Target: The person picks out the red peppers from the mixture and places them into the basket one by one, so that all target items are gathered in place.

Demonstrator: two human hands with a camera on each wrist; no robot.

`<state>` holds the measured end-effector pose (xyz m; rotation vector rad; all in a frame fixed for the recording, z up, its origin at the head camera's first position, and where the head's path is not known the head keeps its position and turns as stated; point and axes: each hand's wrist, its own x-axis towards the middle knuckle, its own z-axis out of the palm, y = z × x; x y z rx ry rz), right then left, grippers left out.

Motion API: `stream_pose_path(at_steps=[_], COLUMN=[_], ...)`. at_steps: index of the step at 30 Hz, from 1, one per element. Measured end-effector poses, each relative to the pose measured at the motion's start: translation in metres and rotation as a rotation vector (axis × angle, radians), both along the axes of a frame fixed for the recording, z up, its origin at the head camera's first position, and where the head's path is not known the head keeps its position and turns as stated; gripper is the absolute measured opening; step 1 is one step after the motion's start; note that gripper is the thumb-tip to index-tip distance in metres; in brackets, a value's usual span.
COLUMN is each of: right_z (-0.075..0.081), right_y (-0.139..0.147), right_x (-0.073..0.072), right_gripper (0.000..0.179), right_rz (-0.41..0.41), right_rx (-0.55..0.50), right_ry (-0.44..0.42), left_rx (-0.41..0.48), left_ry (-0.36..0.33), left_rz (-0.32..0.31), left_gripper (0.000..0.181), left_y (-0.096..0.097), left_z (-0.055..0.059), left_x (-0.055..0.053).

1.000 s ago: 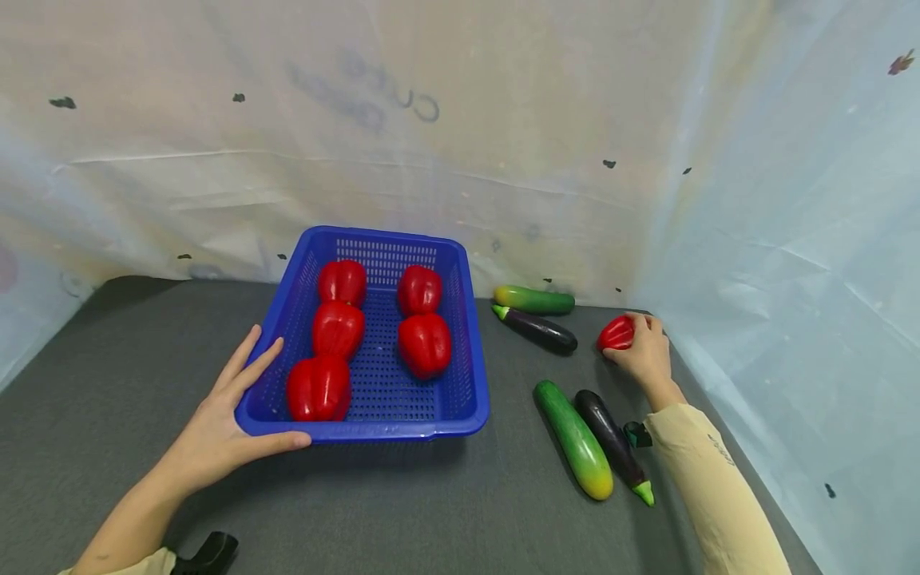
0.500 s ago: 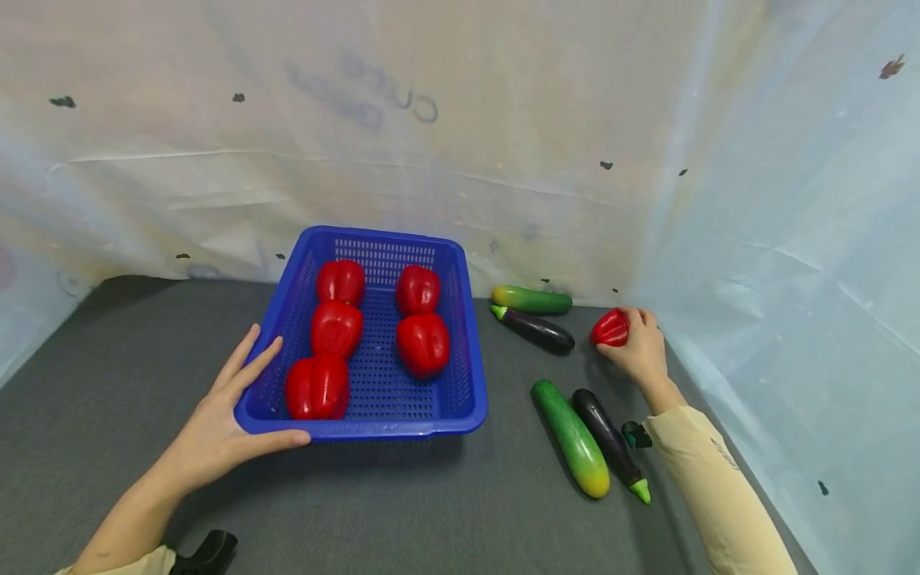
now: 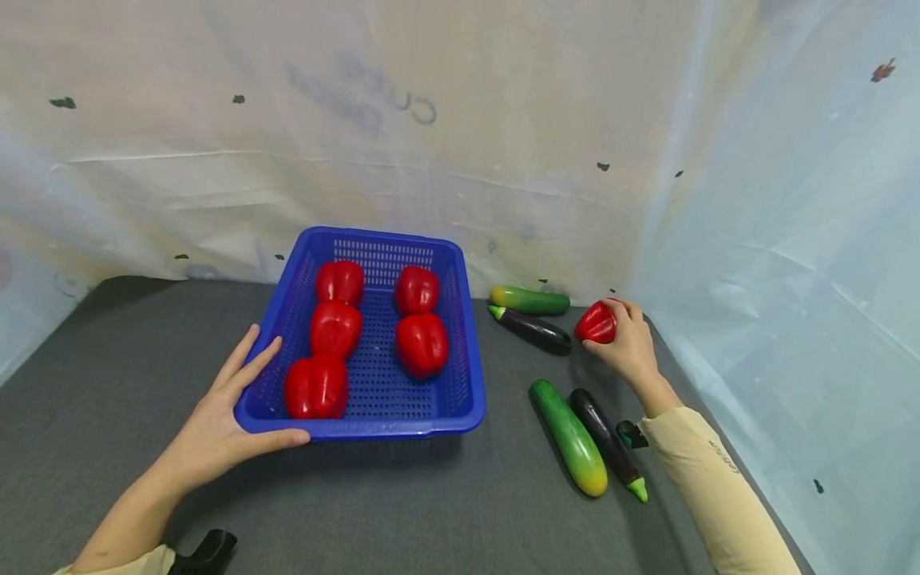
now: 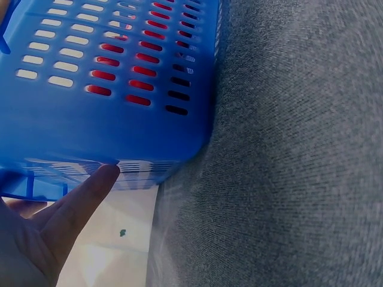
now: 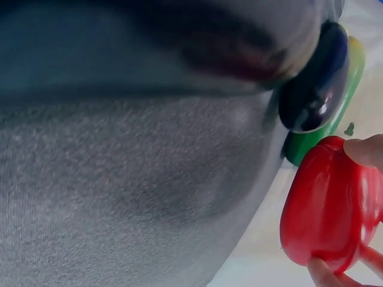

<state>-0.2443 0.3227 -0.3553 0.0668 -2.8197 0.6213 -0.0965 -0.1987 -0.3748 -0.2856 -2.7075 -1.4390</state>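
Note:
In the head view my right hand [image 3: 631, 345] grips a red bell pepper [image 3: 595, 323] at the far right, thumb on its near side. The right wrist view shows that bell pepper [image 5: 323, 206] between thumb and fingertips, raised off the grey cloth. My left hand [image 3: 219, 427] rests at the near left corner of a blue plastic basket [image 3: 374, 429], its fingers straight and spread, thumb along the front rim. Several red bell peppers [image 3: 422, 345] lie in the basket in two columns. In the left wrist view one extended finger [image 4: 84, 200] touches the basket's wall [image 4: 90, 128].
Right of the basket, a green zucchini [image 3: 530, 300] lies behind an eggplant [image 3: 532, 330] near the back sheet. Another zucchini [image 3: 570, 439] and another eggplant [image 3: 609, 439] lie nearer, side by side. Plastic sheeting [image 3: 776, 263] walls off the table's back and right.
My right hand has lifted the red bell pepper and carried it slightly left toward the eggplant at the back. The left hand and the basket have stayed in place.

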Motion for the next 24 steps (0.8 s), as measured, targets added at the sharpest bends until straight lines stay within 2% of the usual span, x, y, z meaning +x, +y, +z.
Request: stream_pose_path(at_steps=[24], right_z=[0.009], right_y=[-0.028], right_x=[0.008], right_gripper=[0.078], right_rz=[0.079], right_rx=[0.009], right_ry=[0.007], left_rx=[0.0], left_ry=[0.01], left_rz=[-0.003], left_gripper=[0.107], left_y=[0.0], left_z=[-0.001], left_x=[0.001])
